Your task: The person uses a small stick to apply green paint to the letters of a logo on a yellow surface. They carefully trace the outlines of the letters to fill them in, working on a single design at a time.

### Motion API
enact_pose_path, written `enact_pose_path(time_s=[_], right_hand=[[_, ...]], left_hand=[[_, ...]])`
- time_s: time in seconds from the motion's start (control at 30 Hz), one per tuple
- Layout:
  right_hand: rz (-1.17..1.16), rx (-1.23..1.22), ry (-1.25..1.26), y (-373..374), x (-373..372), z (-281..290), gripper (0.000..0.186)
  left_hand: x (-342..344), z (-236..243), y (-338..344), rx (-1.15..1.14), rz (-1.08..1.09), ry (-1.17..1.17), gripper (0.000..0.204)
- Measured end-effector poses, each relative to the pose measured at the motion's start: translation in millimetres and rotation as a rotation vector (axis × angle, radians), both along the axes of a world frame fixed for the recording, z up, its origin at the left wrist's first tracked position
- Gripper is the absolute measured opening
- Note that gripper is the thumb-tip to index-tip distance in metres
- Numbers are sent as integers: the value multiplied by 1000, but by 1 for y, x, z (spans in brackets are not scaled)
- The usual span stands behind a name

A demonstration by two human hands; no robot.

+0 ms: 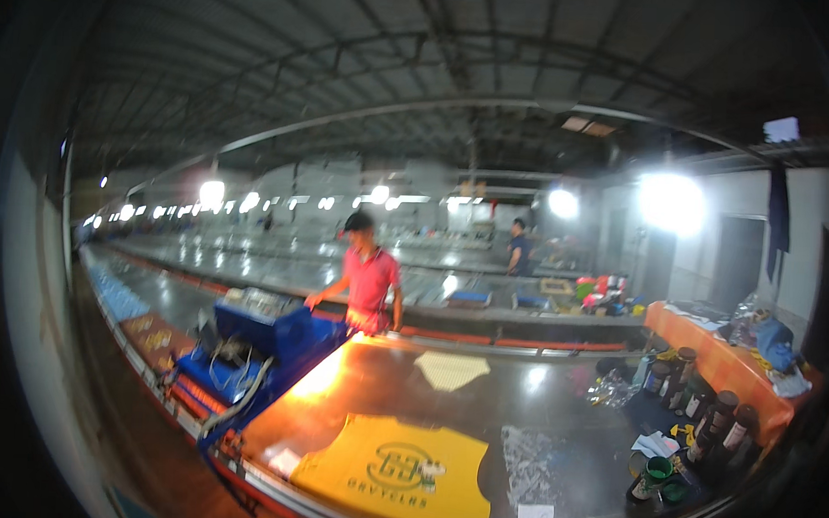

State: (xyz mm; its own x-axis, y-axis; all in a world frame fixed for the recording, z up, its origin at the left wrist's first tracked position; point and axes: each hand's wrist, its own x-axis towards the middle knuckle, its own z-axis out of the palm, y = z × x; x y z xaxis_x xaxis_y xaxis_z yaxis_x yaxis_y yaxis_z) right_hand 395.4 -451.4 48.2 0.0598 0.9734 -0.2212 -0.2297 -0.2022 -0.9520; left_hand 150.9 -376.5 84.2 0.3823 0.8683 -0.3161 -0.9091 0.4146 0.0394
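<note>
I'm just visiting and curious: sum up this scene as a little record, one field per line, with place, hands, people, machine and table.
Place: big workshop, long tables, bright lamps
Wearer's hands: neither in view
Nearest table: dark, shiny top
Lying on it: yellow garment piece with dark print; cream cloth piece
Right side: dark bottles, open green pot
Machine: blue machine, orange glow along its right edge
Co-worker: red shirt, one hand at the machine, contact unclear
Background: person in dark clothing

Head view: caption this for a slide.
Yellow printed fabric lies flat on a long table near a blue machine.
</note>
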Motion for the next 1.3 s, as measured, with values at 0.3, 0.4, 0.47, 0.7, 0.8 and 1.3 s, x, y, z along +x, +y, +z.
enact_pose_path(time_s=[0.3,0.4,0.47,0.7,0.8,1.3], right_hand=[[-103,214,-203,28,12,-12,20],[-93,162,14,34,25,-19,20],[-290,400,-477,31,35,7,11],[-352,94,-109,26,77,0,17],[-371,106,-105,31,78,-16,11],[-233,146,-342,32,25,-49,11]], left_hand=[[13,4,11,56,14,62,67],[9,-1,3,39,31,69,67],[0,-7,-5,2,57,76,68],[6,33,-31,-3,97,294,69],[4,43,-29,-92,109,352,68],[3,53,-42,-132,177,394,69]])
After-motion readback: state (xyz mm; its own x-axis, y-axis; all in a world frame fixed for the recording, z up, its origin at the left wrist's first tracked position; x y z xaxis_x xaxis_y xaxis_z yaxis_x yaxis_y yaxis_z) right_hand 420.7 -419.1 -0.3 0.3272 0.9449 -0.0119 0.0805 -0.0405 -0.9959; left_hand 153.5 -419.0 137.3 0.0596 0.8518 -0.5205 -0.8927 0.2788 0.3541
